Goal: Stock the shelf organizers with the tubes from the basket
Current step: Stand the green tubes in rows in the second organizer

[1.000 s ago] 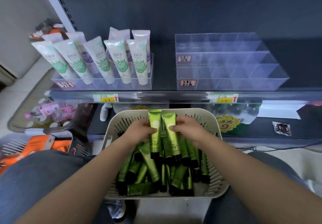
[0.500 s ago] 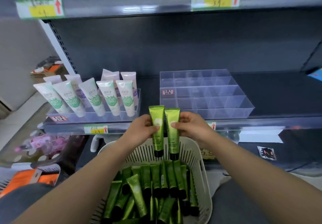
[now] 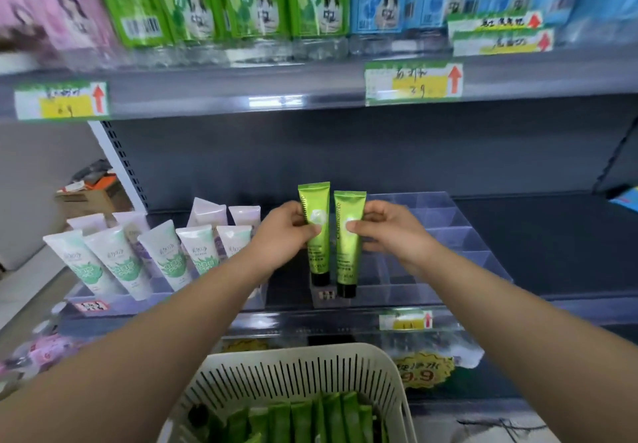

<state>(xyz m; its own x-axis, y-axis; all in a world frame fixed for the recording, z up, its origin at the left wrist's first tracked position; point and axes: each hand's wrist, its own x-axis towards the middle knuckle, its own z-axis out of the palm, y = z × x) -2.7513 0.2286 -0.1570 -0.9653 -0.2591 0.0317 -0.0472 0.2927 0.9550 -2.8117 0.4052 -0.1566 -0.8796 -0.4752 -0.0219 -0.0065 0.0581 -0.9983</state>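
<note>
2 tubes look ready to seat, caps down. Done well, the left hand [image 3: 283,235] holds the left tube [image 3: 319,259] upright and eases its black cap into 1 front cell, the right tube [image 3: 347,263] goes into the neighbouring cell under the right hand [image 3: 390,232], and neither releases until its cap rests on the floor of the clear organizer [image 3: 448,235], whose dividers are easy to misjudge. Each hand pinches its tube at mid-body, thumb on the front: crimped end above the fingers, cap below. The tubes stand just beside each other at the organizer's front-left corner.
</note>
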